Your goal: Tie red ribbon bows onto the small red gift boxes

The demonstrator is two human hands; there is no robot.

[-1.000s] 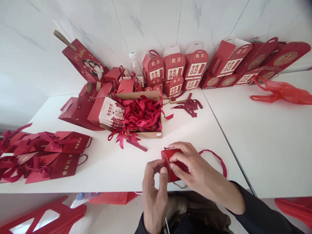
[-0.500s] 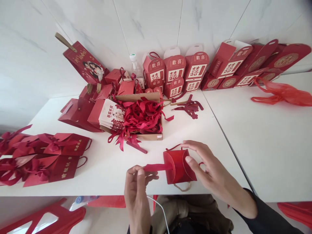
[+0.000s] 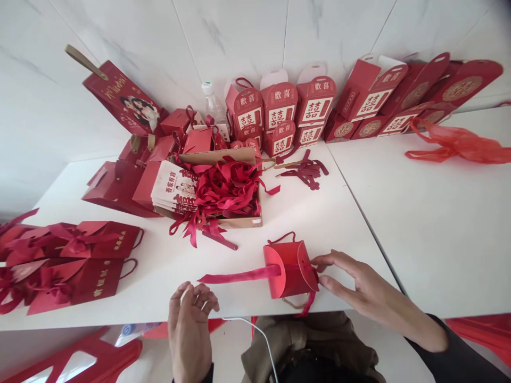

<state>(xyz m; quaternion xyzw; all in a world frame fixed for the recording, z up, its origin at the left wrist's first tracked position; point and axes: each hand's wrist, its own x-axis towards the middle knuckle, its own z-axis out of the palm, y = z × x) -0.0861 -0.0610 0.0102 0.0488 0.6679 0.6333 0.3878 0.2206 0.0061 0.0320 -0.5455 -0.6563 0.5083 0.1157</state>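
Observation:
A small red gift box [image 3: 293, 287] sits near the table's front edge, with a cord handle at its back. A dark red ribbon [image 3: 239, 276] comes out of its left flap and stretches left across the tabletop. More ribbon crosses the right flap, and an end droops by the front corner. My left hand [image 3: 194, 324] is empty below the ribbon's free end, fingers loosely curled and apart. My right hand [image 3: 355, 282] is beside the box's right side, thumb and forefinger parted, fingertips at its edge. Whether they press on box or ribbon is hard to tell.
Behind the box stands a carton [image 3: 239, 221] full of loose ribbons. Ribbon-tied boxes [image 3: 107, 276] sit at left. Several patterned red boxes [image 3: 279, 106] line the wall. A red plastic bag [image 3: 459, 143] lies at right, and cord handles [image 3: 307, 170] are piled behind.
My left hand has let go of the ribbon and moved left and down. My right hand has shifted from over the box to its right side. A ribbon end now droops at the front.

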